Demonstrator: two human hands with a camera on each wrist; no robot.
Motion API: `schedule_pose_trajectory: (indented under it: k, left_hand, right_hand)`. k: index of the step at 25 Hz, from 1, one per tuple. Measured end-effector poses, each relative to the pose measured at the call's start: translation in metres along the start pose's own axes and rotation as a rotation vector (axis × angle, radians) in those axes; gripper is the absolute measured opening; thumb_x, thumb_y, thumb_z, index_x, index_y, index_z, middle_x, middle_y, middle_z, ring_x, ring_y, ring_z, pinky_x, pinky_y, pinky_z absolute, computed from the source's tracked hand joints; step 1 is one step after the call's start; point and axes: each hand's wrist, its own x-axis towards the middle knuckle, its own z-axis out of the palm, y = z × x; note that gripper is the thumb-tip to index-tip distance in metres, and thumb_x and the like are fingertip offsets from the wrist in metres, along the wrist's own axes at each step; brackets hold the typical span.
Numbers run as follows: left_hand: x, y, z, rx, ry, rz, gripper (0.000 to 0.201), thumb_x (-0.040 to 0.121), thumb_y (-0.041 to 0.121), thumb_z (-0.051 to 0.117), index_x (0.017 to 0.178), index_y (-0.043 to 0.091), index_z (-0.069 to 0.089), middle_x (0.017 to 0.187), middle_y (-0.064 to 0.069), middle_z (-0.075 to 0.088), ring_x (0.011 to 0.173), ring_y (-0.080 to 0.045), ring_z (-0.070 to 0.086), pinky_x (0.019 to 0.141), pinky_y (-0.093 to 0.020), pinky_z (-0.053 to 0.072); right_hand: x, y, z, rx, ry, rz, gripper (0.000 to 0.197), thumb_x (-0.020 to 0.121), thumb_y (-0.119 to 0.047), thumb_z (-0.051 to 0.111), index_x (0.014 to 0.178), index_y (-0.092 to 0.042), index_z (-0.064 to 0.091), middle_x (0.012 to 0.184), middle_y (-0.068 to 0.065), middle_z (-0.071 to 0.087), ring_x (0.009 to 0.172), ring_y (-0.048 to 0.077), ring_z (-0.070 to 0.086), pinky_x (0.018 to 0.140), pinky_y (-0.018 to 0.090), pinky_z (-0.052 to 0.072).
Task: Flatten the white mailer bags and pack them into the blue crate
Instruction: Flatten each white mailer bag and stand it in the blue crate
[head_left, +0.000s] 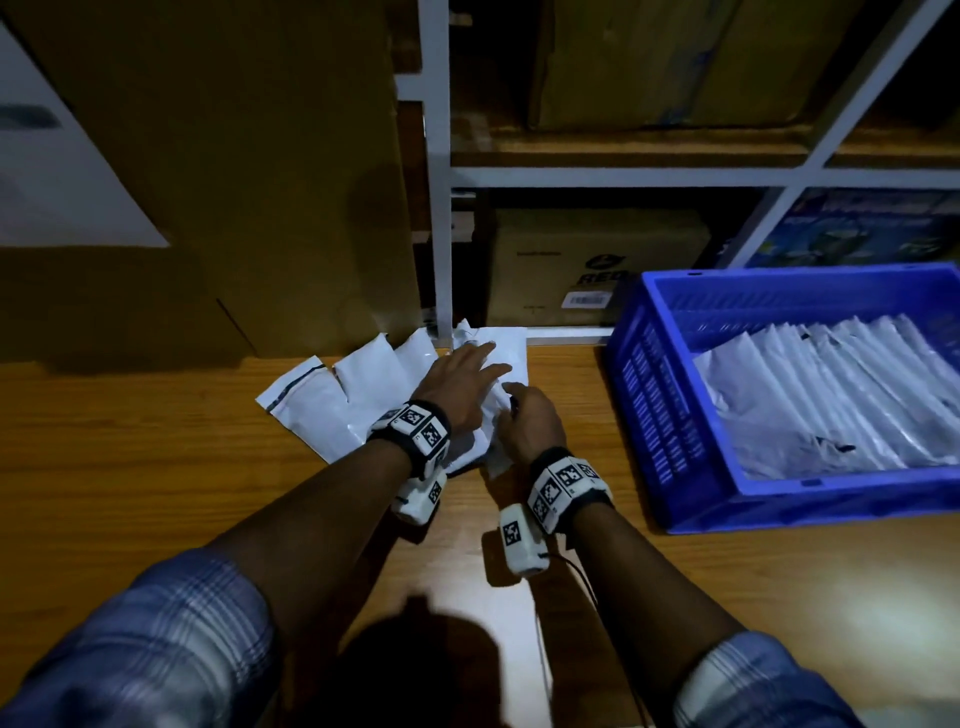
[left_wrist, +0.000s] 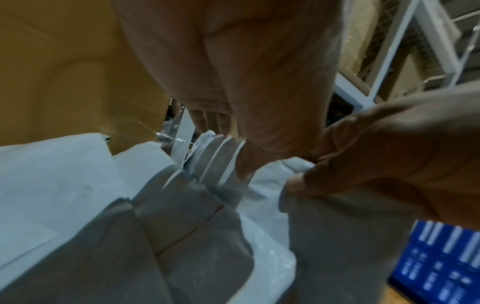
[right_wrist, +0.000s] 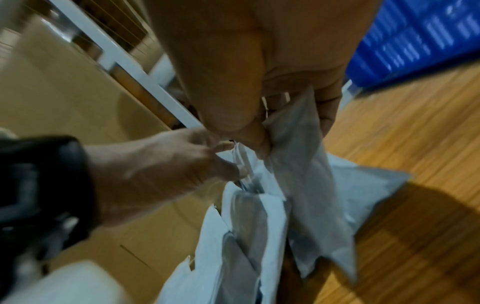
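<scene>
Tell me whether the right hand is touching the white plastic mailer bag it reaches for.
Touching. The right wrist view shows the right hand pinching the white plastic mailer bag between thumb and fingers, lifting it from the pile.

Cardboard boxes (head_left: 597, 265) fill white shelving (head_left: 441, 208) behind.

On the table (head_left: 156, 467), a fanned pile of mailer bags (head_left: 311, 400) lies at about twelve o'clock from the person, against the shelving frame (head_left: 441, 208). The crate (head_left: 675, 415) sits at two o'clock, well apart, holding a row of bags (head_left: 831, 384), seemingly overlapped. A carton (head_left: 234, 182) stands at eleven o'clock behind the pile.
</scene>
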Motion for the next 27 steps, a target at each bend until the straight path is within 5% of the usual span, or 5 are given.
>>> schedule_pose_trajectory:
  k: [5,9,17,21,27]
  left_hand:
    - [-0.025,0.020,-0.012,0.120,0.062,0.104,0.065,0.085,0.026,0.072,0.144,0.033,0.045,0.166,-0.002,0.015,0.154,-0.025,0.004,0.121,-0.052,0.002]
    - [-0.070,0.039,-0.016,0.150,0.246,0.293,0.032,0.079,0.037,0.071,0.110,0.030,0.064,0.139,0.001,0.055,0.137,-0.021,0.041,0.119,-0.049,0.014]
    - [-0.181,0.090,0.035,-0.037,0.217,0.289,0.041,0.067,0.020,0.070,0.107,0.015,0.060,0.115,-0.007,0.061,0.109,-0.029,0.055,0.098,-0.041,0.041]
    - [-0.219,0.089,0.094,-0.069,0.029,0.012,0.079,0.082,0.016,0.064,0.153,0.011,0.028,0.164,-0.009,0.019,0.151,-0.033,0.015,0.123,-0.044,0.016]
    - [-0.259,0.109,0.161,-0.288,-0.016,-0.122,0.082,0.088,0.052,0.023,0.158,0.026,-0.013,0.162,0.008,-0.029,0.144,-0.016,-0.038,0.123,-0.045,-0.011]
  right_hand:
    - [-0.059,-0.001,-0.025,-0.084,0.132,-0.100,0.040,0.093,-0.018,0.059,0.132,-0.018,0.056,0.127,0.006,0.055,0.111,0.022,0.056,0.086,0.031,0.049]
    - [-0.129,0.008,-0.038,-0.394,0.255,-0.221,0.042,0.081,-0.018,0.070,0.122,-0.022,0.060,0.113,0.005,0.057,0.100,0.027,0.057,0.081,0.041,0.049]
    - [-0.209,0.060,0.000,-0.539,-0.064,-0.106,0.077,0.091,-0.028,0.056,0.154,-0.040,0.014,0.164,0.002,0.011,0.146,0.030,0.022,0.111,0.050,0.029]
    - [-0.219,0.081,0.038,-0.589,-0.190,-0.146,0.080,0.093,-0.040,0.050,0.152,-0.047,-0.004,0.164,-0.004,-0.011,0.151,0.029,0.001,0.118,0.049,0.014]
    - [-0.235,0.098,0.059,-0.487,-0.258,-0.236,0.075,0.088,-0.059,0.029,0.152,-0.049,-0.009,0.158,-0.013,-0.023,0.148,0.017,-0.023,0.120,0.049,-0.011]
